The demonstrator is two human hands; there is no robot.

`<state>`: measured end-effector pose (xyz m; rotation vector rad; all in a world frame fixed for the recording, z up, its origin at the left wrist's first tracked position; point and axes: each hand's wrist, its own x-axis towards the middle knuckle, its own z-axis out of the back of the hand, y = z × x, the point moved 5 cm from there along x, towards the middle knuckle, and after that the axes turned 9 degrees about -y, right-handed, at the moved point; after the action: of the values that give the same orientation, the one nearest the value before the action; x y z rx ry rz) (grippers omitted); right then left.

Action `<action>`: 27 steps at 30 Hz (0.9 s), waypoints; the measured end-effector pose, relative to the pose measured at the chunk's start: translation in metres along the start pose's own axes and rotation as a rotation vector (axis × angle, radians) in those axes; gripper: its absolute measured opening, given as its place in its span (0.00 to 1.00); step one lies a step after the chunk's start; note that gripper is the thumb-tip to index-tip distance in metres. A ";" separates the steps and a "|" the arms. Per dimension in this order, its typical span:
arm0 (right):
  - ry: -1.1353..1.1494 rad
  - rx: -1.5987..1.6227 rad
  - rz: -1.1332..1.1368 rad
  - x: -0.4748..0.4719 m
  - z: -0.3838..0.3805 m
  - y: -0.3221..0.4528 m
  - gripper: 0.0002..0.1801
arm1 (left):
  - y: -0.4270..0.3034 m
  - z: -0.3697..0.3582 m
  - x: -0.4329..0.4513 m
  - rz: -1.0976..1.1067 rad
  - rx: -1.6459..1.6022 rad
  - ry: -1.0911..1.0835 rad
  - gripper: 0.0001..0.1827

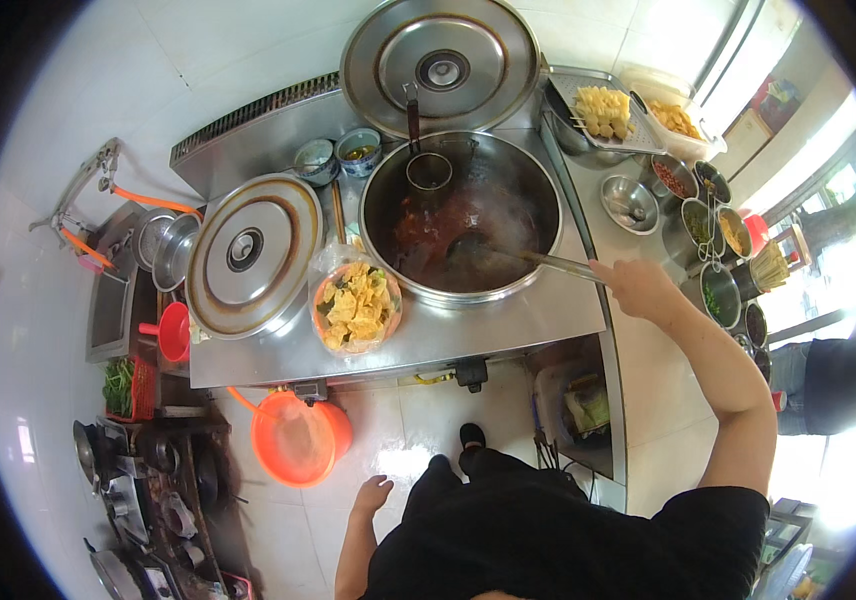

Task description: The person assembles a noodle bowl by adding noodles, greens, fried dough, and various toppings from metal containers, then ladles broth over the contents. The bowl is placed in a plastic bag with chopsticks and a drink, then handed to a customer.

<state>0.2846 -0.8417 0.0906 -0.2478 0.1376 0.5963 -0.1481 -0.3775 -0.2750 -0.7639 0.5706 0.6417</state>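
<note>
My right hand grips the long handle of a ladle, whose bowl end dips into dark reddish broth. Steam rises from the large steel pot that holds it. A strainer with a wooden grip hangs at the pot's far rim. Down by my side, my left hand holds nothing I can see; its fingers look loosely curled. To the left of the pot, a plastic-lined bowl carries yellow crisp pieces with some greens beneath.
One steel lid lies left of the bowl, another leans behind the pot. On the right counter are a perforated tray of skewers and several steel containers. An orange bucket stands on the floor. A person is at far right.
</note>
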 end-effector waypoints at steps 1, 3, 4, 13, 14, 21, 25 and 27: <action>-0.002 -0.062 0.009 0.001 -0.004 -0.001 0.30 | -0.002 0.000 -0.003 0.009 -0.065 -0.034 0.30; -0.053 0.047 -0.021 0.003 -0.006 -0.005 0.29 | 0.013 -0.016 -0.011 0.144 -0.133 0.004 0.30; -0.066 0.084 -0.034 0.006 -0.007 -0.007 0.28 | 0.022 -0.025 -0.016 0.100 -0.123 0.055 0.29; 0.664 1.355 -0.624 0.049 -0.050 0.011 0.11 | 0.074 -0.067 -0.044 0.028 -0.034 0.450 0.29; 0.697 1.547 -0.724 0.046 -0.051 0.014 0.11 | 0.071 -0.061 -0.047 0.089 -0.100 0.449 0.29; 0.749 2.085 -0.928 -0.028 -0.039 0.049 0.10 | 0.045 -0.035 -0.064 0.342 -0.474 0.382 0.30; 0.578 2.104 -0.835 -0.073 -0.018 0.069 0.04 | 0.034 -0.018 -0.032 0.067 -0.259 0.250 0.30; 0.523 2.131 -0.818 -0.089 -0.007 0.078 0.05 | 0.020 -0.004 -0.014 -0.309 0.103 0.135 0.31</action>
<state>0.1668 -0.8292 0.0867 1.5705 1.0105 -0.6437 -0.1723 -0.3737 -0.2768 -0.7825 0.5897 0.2752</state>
